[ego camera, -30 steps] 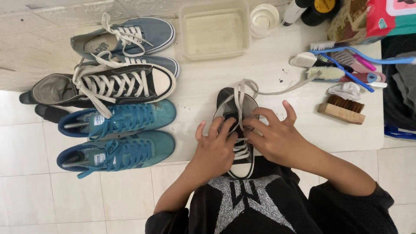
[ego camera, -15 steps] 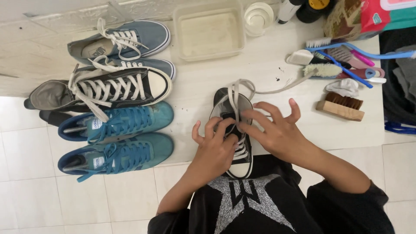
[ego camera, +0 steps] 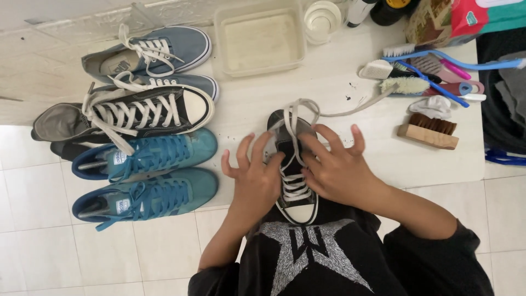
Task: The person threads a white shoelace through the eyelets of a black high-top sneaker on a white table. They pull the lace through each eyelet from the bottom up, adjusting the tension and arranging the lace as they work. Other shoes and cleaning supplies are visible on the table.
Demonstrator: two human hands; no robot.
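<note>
A shallow, pale plastic tub stands at the far edge of the white mat that carries everything; it holds only a cloudy film on its bottom, as far as can be seen. Beside it, toward the far right corner, sits a round clear lid or dish, its contents unclear. Compared with a second ago, both hands have shifted slightly toward the near edge along the shoe, and the left fingers have spread wider over its side. The black high-top sneaker lies near the middle of the near edge, toe with white rubber cap pointing at the person, white laces half threaded, and one loose lace trailing toward the brushes. The left hand presses on the shoe's left side with fingers splayed, not closed around anything. The right hand rests on the right side, its fingertips pinching at the lacing by the eyelets. Along the left edge lie two teal sneakers, a black low sneaker and grey-blue sneakers. At the right edge lie a wooden brush and several plastic brushes.
</note>
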